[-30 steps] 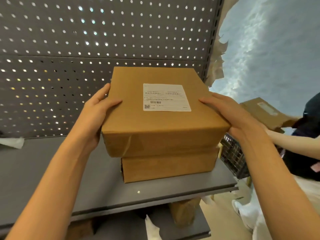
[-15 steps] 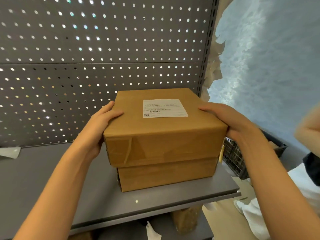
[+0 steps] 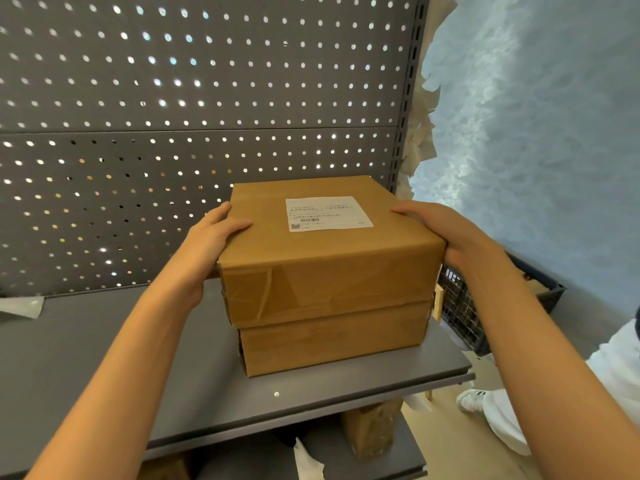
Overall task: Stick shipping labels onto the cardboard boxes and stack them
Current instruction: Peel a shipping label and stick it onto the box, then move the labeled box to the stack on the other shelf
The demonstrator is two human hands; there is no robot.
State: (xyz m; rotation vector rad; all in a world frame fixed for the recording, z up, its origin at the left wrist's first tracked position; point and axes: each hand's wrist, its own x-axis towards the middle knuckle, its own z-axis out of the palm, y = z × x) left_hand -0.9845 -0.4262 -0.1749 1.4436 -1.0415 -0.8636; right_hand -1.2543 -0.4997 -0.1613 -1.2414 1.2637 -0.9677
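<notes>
Both hands, left (image 3: 211, 237) and right (image 3: 450, 233), clasp the labelled upper box (image 3: 329, 268) of two stacked boxes.

Head view, close, down over shelf (image 3: 104, 358)

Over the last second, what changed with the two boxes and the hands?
The top box came down from a tilted, overhanging pose and now sits nearly square on the bottom box. The left hand and right hand keep their grip on its sides. The label stays on top, and the bottom box hasn't moved on the shelf.
</notes>
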